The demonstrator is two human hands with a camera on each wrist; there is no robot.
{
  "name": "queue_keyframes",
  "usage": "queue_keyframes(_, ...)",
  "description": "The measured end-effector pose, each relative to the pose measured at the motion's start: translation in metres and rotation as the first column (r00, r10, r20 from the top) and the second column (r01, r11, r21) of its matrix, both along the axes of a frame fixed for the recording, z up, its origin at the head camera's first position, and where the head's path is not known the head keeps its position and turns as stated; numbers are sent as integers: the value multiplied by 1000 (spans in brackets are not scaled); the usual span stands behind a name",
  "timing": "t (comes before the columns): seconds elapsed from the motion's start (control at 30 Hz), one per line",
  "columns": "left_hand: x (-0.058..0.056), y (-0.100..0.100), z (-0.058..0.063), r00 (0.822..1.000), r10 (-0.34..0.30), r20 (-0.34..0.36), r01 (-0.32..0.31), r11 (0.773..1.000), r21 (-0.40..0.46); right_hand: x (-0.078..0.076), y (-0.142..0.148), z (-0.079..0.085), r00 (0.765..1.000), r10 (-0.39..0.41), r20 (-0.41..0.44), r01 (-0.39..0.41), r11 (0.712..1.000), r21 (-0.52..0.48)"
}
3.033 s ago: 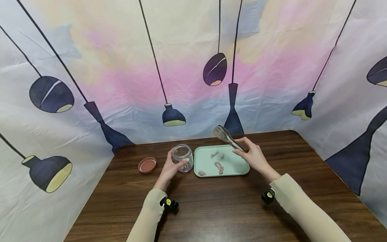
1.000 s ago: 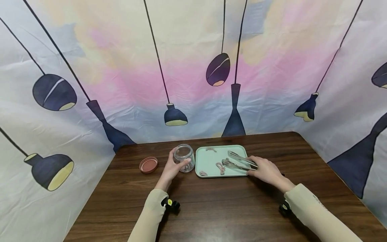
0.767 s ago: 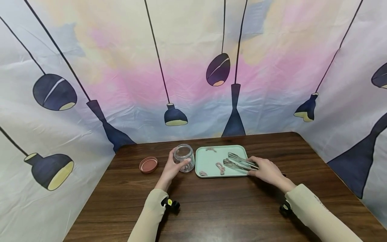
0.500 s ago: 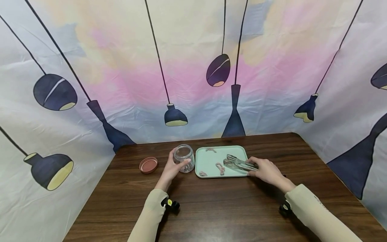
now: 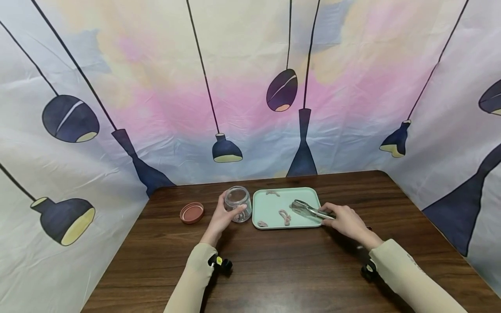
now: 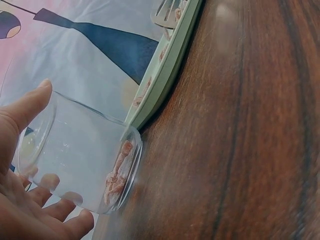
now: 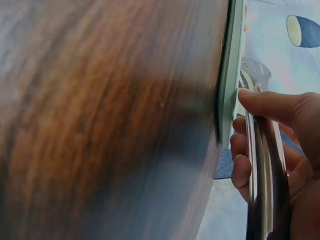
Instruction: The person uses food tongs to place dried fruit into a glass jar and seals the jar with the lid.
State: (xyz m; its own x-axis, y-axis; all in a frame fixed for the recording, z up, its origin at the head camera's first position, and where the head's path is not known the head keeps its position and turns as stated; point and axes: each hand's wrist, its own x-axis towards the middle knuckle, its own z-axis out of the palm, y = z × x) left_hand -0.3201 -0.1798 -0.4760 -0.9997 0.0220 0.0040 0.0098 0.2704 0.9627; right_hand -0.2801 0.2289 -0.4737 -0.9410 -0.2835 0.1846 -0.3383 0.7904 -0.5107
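In the head view my left hand [image 5: 224,216] grips a clear jar [image 5: 238,204] that has no lid on. The left wrist view shows fingers and thumb around the jar, with pinkish, wrinkled strips [image 6: 118,172] at its bottom. My right hand [image 5: 343,221] grips metal tongs [image 5: 313,210], whose slotted ends are low over the right part of a pale green tray [image 5: 270,208]. The tongs' arms are pressed close together. Pinkish strips [image 5: 285,217] lie on the tray; whether one is between the tongs' ends I cannot tell.
A reddish-brown lid [image 5: 192,213] lies on the dark wooden table [image 5: 274,265], left of the jar. Behind the table hangs a cloth backdrop [image 5: 250,87] printed with lamps.
My right hand has lowered the tongs from above the tray's far side to its right part. Spread apart a second ago, the tongs' ends have come together. The left hand keeps its grip on the jar.
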Motion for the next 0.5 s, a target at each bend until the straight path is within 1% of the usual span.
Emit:
queue_keyframes(0.17,0,0,1,1000,-4,-1,4,1000,-13,-1,2,-2,1000,8,-16,-8,1000,-21)
queue_keyframes(0.3,-1,-1,2,1000,-14,15,14,1000,-15,-1,3,-2,999,5,-35,-6,1000,-30)
queue_keyframes(0.5,0,-2,2,1000,-16,15,17,1000,-18,-3,3,-1,998,-15,-57,12,999,-51)
